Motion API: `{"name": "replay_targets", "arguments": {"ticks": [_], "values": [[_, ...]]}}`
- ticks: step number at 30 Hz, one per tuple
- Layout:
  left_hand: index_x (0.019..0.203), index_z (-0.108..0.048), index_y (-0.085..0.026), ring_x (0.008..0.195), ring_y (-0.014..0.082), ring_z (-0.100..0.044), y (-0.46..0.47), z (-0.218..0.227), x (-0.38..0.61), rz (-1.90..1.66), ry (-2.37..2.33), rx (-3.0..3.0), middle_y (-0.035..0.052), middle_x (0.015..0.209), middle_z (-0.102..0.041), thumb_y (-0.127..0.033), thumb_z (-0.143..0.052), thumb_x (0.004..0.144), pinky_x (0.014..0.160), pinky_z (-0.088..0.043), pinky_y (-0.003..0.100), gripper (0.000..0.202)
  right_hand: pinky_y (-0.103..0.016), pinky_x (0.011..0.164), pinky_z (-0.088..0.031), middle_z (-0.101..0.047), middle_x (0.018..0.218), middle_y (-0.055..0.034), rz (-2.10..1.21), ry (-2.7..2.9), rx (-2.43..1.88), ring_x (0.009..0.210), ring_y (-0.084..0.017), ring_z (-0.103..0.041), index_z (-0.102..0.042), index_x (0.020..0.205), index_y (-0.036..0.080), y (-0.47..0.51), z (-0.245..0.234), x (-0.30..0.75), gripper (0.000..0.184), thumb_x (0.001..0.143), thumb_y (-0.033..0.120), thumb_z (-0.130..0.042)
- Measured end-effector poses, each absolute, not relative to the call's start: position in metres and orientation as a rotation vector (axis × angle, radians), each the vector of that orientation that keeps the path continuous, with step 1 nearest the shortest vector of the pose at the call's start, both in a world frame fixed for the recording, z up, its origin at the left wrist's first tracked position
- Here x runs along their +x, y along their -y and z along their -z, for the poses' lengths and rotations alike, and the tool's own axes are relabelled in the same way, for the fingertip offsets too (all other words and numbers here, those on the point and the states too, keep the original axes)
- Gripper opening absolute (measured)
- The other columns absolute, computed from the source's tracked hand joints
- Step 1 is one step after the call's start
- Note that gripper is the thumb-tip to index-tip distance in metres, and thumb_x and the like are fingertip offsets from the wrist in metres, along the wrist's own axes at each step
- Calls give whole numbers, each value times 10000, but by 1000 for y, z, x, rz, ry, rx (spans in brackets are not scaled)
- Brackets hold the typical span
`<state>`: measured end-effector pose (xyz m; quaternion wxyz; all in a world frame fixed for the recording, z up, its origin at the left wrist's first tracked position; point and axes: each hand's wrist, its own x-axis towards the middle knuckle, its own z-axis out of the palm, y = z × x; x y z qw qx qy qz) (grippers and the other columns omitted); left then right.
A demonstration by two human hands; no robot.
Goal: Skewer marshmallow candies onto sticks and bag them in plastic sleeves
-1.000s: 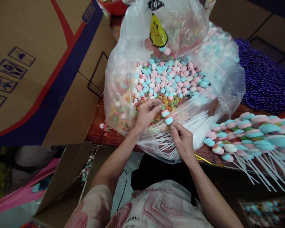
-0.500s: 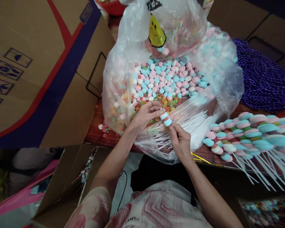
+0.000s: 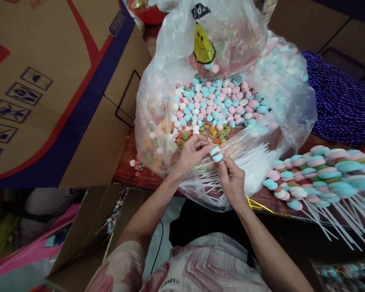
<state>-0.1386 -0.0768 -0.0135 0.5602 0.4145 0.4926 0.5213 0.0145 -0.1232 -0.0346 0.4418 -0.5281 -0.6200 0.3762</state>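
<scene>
Right hand (image 3: 232, 178) pinching lower end of candy stick (image 3: 217, 157). Left-hand fingers (image 3: 204, 151) now drawn in against its upper end, nearer the blue-white pieces than a second ago; whether gripping, cannot tell. Stick lies between both hands. Loose candies (image 3: 209, 101) beyond, in plastic bag (image 3: 173, 36).

Printed cardboard box (image 3: 57, 113) at left, red bowl (image 3: 150, 16), purple speckled bundle (image 3: 337, 105)

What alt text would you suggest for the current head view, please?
A person's left hand and right hand hold a short stack of blue-and-white sweets above clear plastic, loose pastel sweets and white sticks. A bunch of sweet-laden sticks lies to the right; a large cardboard box stands at left.
</scene>
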Motion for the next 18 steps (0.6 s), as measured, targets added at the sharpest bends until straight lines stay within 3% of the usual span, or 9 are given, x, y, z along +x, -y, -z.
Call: {"name": "replay_targets", "arguments": {"ticks": [4,7,13,18], "values": [[924,-651,-201,757,133,-651,69,19,-157,-1418,-1459,1205,9,835,-703,-283,-637,891,707,-509,252,90,-259,560,-304,-408,618,55,-976,1517,-1289,566,-107,-370,-506,724,220,119,38,21,302,994,355,-504],[1008,-722,-212,879,171,-647,58,17,-177,-1316,-1745,1584,39,951,-696,-181,-559,909,820,-518,301,193,-263,570,-302,-417,625,54,-982,1524,-1294,570,-109,-373,-519,740,220,120,40,21,285,994,350,-504],[1076,-733,-214,1021,251,-601,47,10,-179,-678,-1916,2109,96,1054,-621,-62,-460,889,889,-499,371,363,-260,571,-305,-423,618,55,-975,1550,-1305,567,-108,-383,-513,736,221,120,42,20,286,994,341,-495],[1084,-644,-205,1022,248,-590,53,8,-177,-732,-1912,2076,90,1059,-628,-40,-487,861,909,-478,374,318,-255,565,-310,-417,610,62,-985,1568,-1310,551,-102,-387,-511,744,220,121,42,21,283,998,341,-486]]}}
